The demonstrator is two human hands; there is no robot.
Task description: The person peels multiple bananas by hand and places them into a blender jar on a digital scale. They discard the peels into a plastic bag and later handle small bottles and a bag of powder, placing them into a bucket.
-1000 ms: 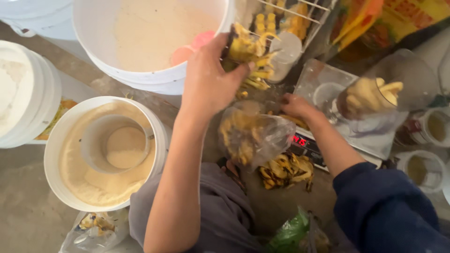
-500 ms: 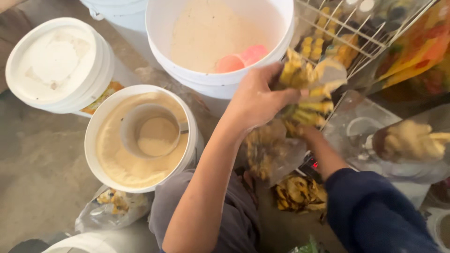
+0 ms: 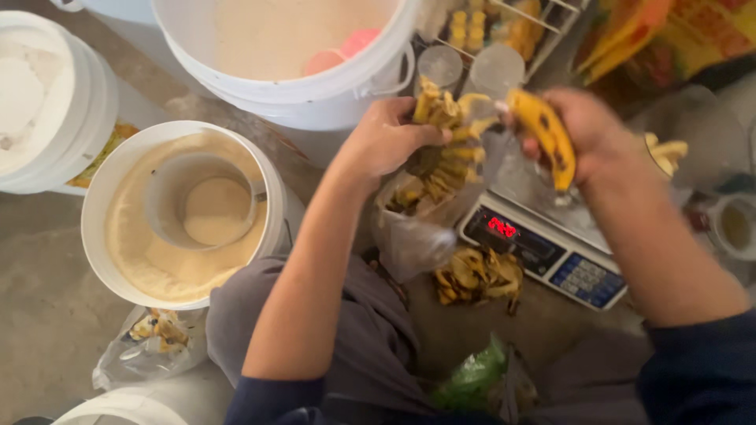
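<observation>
My left hand (image 3: 387,140) grips a bunch of yellow banana peels (image 3: 441,149) above a clear plastic bag (image 3: 417,228) that holds more peels. My right hand (image 3: 592,130) holds a spotted yellow banana (image 3: 545,135) over the platform of a digital kitchen scale (image 3: 543,244) with a red lit display. The two hands are close together, nearly touching at the peels.
A white bucket (image 3: 102,197) of beige batter with a metal scoop in it stands at left. A larger white bucket (image 3: 299,86) sits behind, a lidded one (image 3: 47,102) at far left. Loose peels (image 3: 479,275) lie by the scale. A wire rack (image 3: 504,27) holds fried pieces.
The view has shifted. My left hand came down from the rack with the peels to over the bag. My right hand rose from beside the bag and now holds a banana.
</observation>
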